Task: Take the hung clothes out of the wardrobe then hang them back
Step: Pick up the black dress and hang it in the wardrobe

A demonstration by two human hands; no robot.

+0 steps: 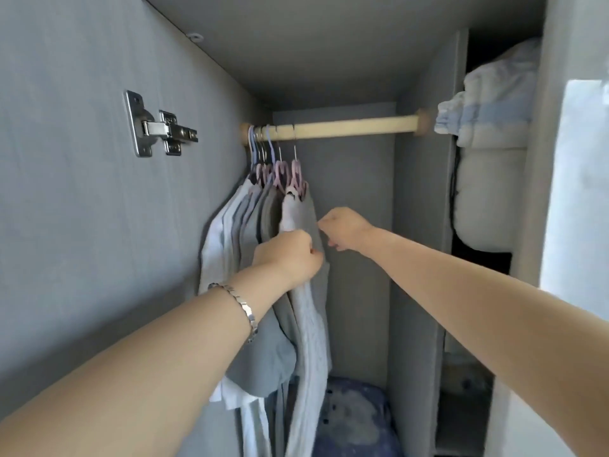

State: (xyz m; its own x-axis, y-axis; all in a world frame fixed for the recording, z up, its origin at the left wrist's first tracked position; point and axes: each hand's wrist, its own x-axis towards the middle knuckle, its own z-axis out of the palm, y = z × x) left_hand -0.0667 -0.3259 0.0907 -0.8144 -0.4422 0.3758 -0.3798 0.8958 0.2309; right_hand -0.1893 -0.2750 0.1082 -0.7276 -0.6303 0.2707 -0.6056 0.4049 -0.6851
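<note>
Clothes (230,239) hang bunched on pink hangers (280,174) at the left end of the wooden rail (346,127), and the left hand (290,255) grips the outermost grey garment (309,212) mid-length, probably to steady or straighten it. The right hand (342,230) sits curled at that garment's edge; whether it pinches cloth I cannot tell. Grey wardrobe walls (82,209) close round them, a steel hinge (158,130) on the left, folded bedding (494,127) shelved to the right, a blue patterned bundle (356,420) below

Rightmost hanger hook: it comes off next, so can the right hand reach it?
Probably yes: the right hand is just below the hook, open space between; the left hand holds the grey garment.
</note>
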